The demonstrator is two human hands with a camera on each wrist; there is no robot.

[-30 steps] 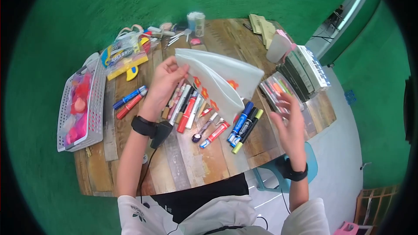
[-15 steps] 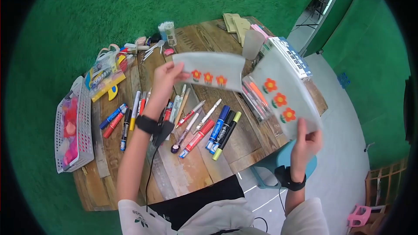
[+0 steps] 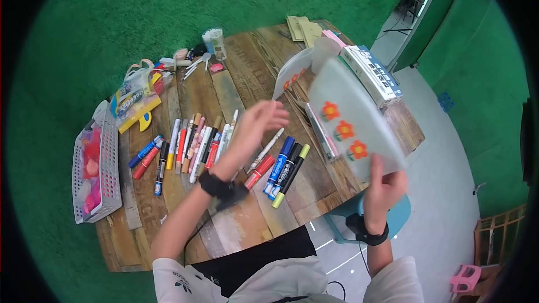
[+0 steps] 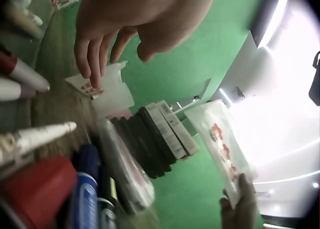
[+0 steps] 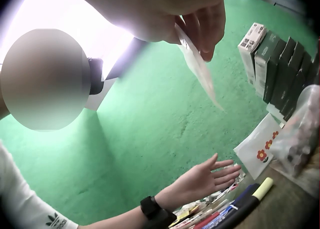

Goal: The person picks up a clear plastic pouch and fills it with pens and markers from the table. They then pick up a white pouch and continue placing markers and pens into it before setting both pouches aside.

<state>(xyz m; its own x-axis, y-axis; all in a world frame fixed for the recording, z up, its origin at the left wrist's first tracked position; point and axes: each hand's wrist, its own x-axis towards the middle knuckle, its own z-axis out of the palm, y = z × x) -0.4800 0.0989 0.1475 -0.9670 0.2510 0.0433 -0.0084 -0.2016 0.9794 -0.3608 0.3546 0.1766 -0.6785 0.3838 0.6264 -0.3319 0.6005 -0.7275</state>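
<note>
My right hand [image 3: 384, 193] pinches the lower edge of a translucent pouch with red flowers [image 3: 359, 118], held up over the table's right side. The same pouch appears edge-on in the right wrist view, below the fingers. My left hand [image 3: 259, 126] hovers above the markers with its fingers extended and holds nothing. A second flowered piece [image 3: 292, 73] stands near the back right, beyond the left hand; the left wrist view shows this piece [image 4: 112, 91] under the fingertips, but whether they touch is unclear.
Several markers and pens [image 3: 196, 148] lie across the wooden table [image 3: 252, 224]. A white basket of pink items [image 3: 111, 174] stands at the left. Boxes [image 3: 373, 76], a clear case [image 3: 324, 134] and brown packets [image 3: 303, 31] are at the right and back. Cotton swabs [image 3: 215, 44] stand at the back.
The two flowered pieces, earlier held together, are apart. My left hand has released one and moved right and down over the markers; my right hand still holds the other.
</note>
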